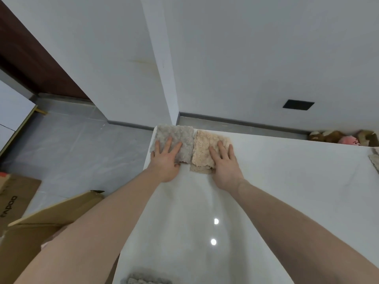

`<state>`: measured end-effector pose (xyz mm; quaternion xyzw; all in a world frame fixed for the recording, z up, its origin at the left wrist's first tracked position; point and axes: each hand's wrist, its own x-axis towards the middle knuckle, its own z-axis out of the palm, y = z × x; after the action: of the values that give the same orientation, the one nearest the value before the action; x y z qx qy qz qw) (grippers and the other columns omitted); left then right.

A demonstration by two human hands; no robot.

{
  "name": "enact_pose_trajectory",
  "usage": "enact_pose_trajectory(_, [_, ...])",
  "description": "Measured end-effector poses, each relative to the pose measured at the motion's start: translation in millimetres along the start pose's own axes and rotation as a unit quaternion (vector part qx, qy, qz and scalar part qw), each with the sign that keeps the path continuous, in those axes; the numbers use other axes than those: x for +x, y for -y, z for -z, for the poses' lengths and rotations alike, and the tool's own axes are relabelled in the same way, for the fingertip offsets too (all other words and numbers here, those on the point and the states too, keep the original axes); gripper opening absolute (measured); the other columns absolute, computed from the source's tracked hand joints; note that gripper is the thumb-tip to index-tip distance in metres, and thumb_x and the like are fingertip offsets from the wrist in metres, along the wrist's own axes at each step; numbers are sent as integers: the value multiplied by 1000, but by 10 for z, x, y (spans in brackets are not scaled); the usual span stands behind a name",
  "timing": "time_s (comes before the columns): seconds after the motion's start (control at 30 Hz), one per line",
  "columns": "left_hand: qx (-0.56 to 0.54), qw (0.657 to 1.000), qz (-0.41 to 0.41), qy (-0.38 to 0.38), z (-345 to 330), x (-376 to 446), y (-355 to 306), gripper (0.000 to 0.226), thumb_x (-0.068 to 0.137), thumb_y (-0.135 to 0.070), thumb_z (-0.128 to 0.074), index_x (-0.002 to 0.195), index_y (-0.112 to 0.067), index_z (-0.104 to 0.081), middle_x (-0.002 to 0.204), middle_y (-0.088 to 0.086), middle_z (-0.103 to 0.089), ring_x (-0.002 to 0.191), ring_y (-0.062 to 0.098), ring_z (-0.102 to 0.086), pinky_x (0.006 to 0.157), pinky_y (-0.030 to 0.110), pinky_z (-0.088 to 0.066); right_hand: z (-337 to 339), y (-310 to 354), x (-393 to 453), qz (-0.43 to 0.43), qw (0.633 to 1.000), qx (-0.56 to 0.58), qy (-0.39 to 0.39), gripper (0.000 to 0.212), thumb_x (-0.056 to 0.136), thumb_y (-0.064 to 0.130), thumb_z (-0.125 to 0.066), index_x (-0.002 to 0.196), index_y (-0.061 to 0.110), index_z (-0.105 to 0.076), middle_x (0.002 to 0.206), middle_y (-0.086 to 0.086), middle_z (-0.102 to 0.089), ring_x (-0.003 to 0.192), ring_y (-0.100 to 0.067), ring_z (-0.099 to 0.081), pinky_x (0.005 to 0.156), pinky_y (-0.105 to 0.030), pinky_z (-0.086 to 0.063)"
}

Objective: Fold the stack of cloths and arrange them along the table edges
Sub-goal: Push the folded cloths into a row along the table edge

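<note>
Two folded fluffy cloths lie side by side at the far left corner of the white table (266, 181). The grey cloth (180, 136) sits at the corner, and my left hand (166, 158) presses flat on it with straight fingers. To its right lies the beige cloth (203, 148), with my right hand (224, 162) resting flat on it. Another grey cloth (145, 278) shows at the near left table edge. A piece of one more cloth (374, 160) peeks in at the right edge.
Cardboard boxes (41, 214) stand on the grey tiled floor left of the table. Stuffed toys (344, 137) lie behind the table's far right edge by the white wall. A wall corner (164, 78) rises behind the cloths.
</note>
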<state>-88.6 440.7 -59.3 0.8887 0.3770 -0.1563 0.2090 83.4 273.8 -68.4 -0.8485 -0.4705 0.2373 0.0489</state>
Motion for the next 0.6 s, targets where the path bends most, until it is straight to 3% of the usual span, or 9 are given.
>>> enact_pose_trajectory(0.17, [23, 999, -21, -24, -66, -721, 112, 79, 101, -36, -50, 162, -38, 0, 169, -6, 20, 156, 37, 14, 127, 54, -8, -6, 96, -586, 16, 999, 34, -18, 79, 100, 25, -51, 165, 27, -8, 173, -3, 11, 157, -40, 14, 130, -50, -6])
enact_pose_trajectory(0.33, [-19, 1000, -8, 19, -357, -1960, 432, 74, 103, -39, -49, 163, -35, -6, 170, -7, 13, 157, 32, 7, 127, 46, -13, -398, 254, -1582, 84, 996, 43, -7, 79, 98, 33, -52, 165, 28, -10, 173, -2, 11, 159, -34, 13, 130, -46, -7])
enact_pose_trajectory(0.47, [-69, 993, 54, 82, -722, -2864, 671, 77, 98, -42, -53, 162, -37, -10, 171, -8, 8, 157, 30, -4, 125, 44, -20, -636, 368, -2326, 66, 994, 81, 21, 78, 100, 34, -50, 164, 34, -5, 170, 6, 16, 158, -29, 19, 126, -33, 5])
enact_pose_trajectory(0.6, [-122, 975, 131, 128, -998, -3428, 721, 80, 94, -41, -59, 160, -36, -14, 168, -7, -4, 151, 33, -23, 121, 47, -31, -757, 410, -2817, 33, 993, 108, 35, 77, 102, 34, -50, 163, 37, -3, 171, 7, 14, 158, -26, 18, 125, -30, 5])
